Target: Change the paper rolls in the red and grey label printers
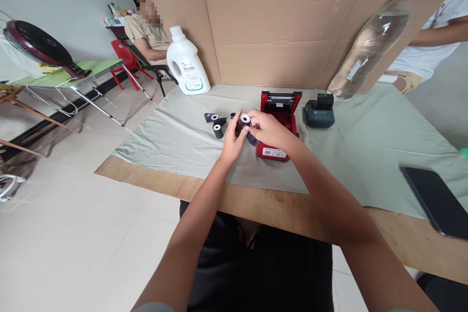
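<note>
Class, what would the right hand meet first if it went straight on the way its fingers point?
The right hand would likely meet the dark, white-ended roll at its fingertips first, then the left hand beyond; exact depth is unclear.

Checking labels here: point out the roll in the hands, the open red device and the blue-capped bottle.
Roll (245, 118): head view, on its pale end.
Red device (274, 152): head view, on its front label.
Bottle (374, 43): head view, middle of its body.

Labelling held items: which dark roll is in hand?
The roll held between the left hand and right hand; the other rolls rest on the cloth.
</note>
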A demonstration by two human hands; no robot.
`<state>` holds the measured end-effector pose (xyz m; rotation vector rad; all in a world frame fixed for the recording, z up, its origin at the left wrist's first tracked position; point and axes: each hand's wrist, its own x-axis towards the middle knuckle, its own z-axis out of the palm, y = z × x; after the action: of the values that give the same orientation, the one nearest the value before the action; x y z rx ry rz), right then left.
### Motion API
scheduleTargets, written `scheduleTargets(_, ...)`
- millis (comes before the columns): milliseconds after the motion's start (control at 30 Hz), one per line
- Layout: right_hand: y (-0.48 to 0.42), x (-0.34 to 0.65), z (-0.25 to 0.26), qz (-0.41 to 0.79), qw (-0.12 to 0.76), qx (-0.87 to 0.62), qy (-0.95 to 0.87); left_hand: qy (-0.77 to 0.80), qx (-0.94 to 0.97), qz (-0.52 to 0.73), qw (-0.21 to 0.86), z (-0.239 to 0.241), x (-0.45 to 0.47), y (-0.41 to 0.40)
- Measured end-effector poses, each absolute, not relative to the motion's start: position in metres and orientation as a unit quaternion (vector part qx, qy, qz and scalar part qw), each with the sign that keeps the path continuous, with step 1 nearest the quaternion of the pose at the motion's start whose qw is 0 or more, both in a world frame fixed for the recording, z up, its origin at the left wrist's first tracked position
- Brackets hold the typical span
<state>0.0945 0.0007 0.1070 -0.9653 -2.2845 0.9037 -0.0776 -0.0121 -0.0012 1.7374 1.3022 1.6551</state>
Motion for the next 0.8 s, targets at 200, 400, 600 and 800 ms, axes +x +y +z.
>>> scheduleTargets(200,-0.009,0.09,0.108,0.285,0.223,-0.357,-0.862,0.475,0.543,0.604,0.339,0.006,-0.071,-0.02)
scheduleTargets(400,-0.012,0.085,0.109,0.221,0.196,-0.364,-0.883,0.474,0.489,0.62,0.39,0.015,-0.072,-0.02)
scheduleTargets(600,-0.013,0.085,0.114,0.113,0.169,-0.408,-0.89,0.436,0.374,0.672,0.467,0.027,-0.081,-0.021)
scheduleTargets(800,-0.011,0.084,0.111,0.06,0.165,-0.387,-0.905,0.415,0.303,0.695,0.503,0.035,-0.085,-0.02)
